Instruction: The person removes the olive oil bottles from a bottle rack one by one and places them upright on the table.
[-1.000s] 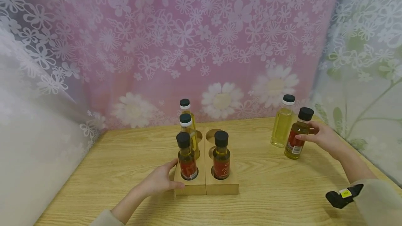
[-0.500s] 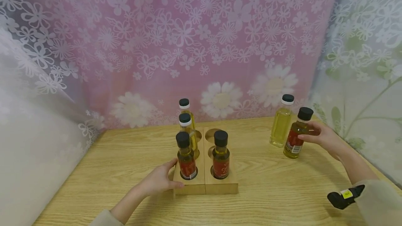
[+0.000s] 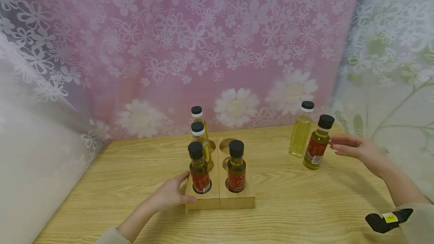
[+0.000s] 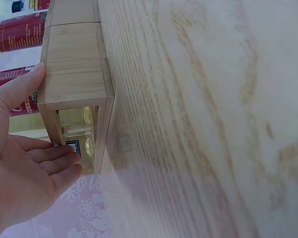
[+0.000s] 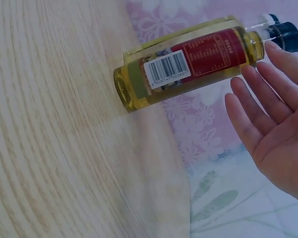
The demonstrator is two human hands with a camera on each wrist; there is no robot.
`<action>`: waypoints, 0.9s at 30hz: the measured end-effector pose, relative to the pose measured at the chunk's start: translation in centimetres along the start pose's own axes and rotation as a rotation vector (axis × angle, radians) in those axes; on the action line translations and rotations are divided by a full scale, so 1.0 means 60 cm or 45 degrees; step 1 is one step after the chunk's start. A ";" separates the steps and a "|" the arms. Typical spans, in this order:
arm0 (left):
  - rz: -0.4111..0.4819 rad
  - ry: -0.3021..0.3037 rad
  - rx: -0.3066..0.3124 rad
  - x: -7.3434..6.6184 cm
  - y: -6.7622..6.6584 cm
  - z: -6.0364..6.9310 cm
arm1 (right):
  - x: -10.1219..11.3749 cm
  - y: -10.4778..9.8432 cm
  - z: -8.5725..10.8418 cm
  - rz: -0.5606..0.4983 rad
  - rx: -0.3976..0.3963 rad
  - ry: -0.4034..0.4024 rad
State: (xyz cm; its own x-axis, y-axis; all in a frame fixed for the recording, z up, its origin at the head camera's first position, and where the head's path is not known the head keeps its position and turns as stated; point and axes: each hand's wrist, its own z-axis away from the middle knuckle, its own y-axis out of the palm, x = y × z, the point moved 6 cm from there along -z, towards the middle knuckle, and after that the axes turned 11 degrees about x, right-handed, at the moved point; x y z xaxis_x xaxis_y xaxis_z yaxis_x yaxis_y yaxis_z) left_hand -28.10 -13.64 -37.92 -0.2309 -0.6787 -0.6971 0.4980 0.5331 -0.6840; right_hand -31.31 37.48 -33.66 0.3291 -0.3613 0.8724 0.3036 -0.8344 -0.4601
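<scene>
My left hand (image 3: 169, 195) grips the left front corner of a wooden bottle rack (image 3: 237, 203); in the left wrist view its thumb lies on the front edge and its fingers reach the side opening. Two red-labelled oil bottles with black caps, one left (image 3: 200, 179) and one right (image 3: 236, 178), stand in the front holes. Behind the left one are two clear bottles of yellow oil. At the right, another red-labelled oil bottle (image 3: 317, 148) stands upright on the table. Beside it, my right hand (image 5: 280, 119) has its fingers extended, close to the bottle's neck, holding nothing.
A clear, unlabelled bottle of yellow oil (image 3: 300, 136) stands just left of the right-hand red-labelled bottle. Uncovered holes show in the rack's right half, one at the back (image 3: 228, 146). Flowered curtains (image 3: 237, 48) hang behind the wooden table (image 3: 278, 214).
My right hand has let go of the red-labelled oil bottle and drawn away to the right. That bottle stays standing where it was. The left hand keeps its grip on the rack.
</scene>
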 end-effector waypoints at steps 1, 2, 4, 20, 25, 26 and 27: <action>0.001 0.001 -0.002 0.000 0.000 0.000 | 0.005 0.002 0.000 0.004 0.017 -0.001; 0.001 0.000 -0.005 0.000 -0.001 0.001 | 0.010 0.005 0.000 0.018 0.029 0.004; 0.000 0.000 -0.009 0.001 -0.001 0.001 | 0.020 0.013 -0.003 0.063 0.050 0.033; 0.011 0.028 0.017 0.001 0.001 0.001 | 0.085 0.114 -0.073 0.018 0.220 0.054; -0.004 0.030 0.009 0.000 -0.001 0.003 | 0.108 0.149 -0.097 -0.066 0.290 -0.037; -0.006 0.033 0.006 0.000 -0.001 0.003 | 0.113 0.156 -0.101 -0.076 0.306 -0.055; -0.008 0.036 0.001 -0.001 -0.002 0.003 | 0.118 0.162 -0.105 -0.082 0.323 -0.075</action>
State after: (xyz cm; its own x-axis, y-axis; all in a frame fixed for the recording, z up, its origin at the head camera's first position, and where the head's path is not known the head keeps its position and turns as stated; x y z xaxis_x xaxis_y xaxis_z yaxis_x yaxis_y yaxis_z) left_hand -28.00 -13.77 -37.75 -0.2575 -0.6673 -0.6989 0.4974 0.5286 -0.6879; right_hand -31.65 24.20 -30.95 0.3512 -0.2797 0.8935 0.5375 -0.7212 -0.4370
